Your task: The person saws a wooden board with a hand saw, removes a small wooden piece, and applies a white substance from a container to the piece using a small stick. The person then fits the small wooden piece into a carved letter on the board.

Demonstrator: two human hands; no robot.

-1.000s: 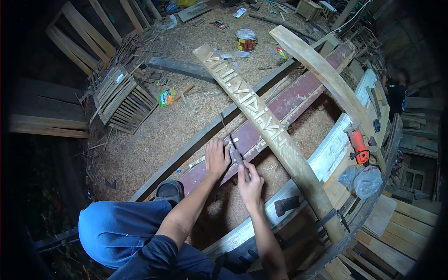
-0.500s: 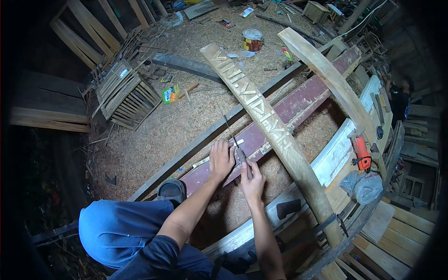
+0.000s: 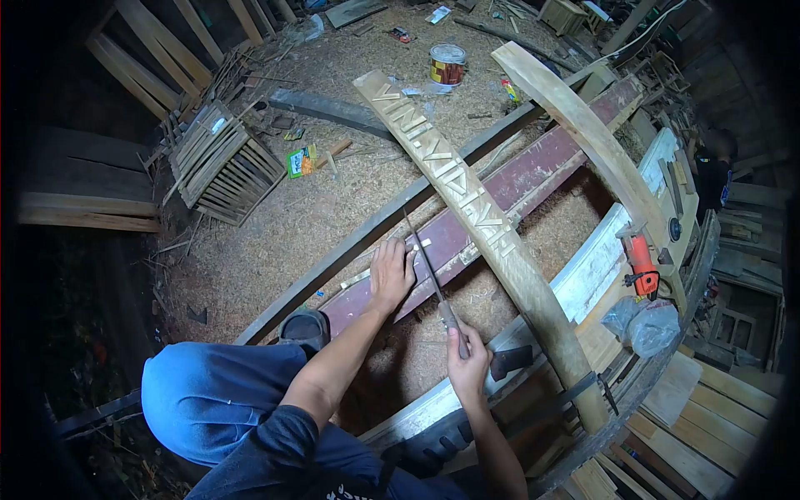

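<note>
My right hand is wrapped around the handle of a thin-bladed handsaw. The blade points away from me, over the maroon plank, beside the end of a pale wooden strip. With fingers together, my left hand holds that strip down against the plank; the hand hides the strip's middle, and a short end shows just past the fingers. Across the plank lies a long board with raised wooden letters along its upper part, its near end held by a clamp.
A curved board also crosses the plank. To the right are a red power tool and a plastic bag. A paint bucket and a slatted wooden crate stand on the shavings-covered floor. Another person is at far right.
My right hand has drawn the saw back toward me and slightly right, so more of its blade shows past my left hand. My left hand stays on the strip.
</note>
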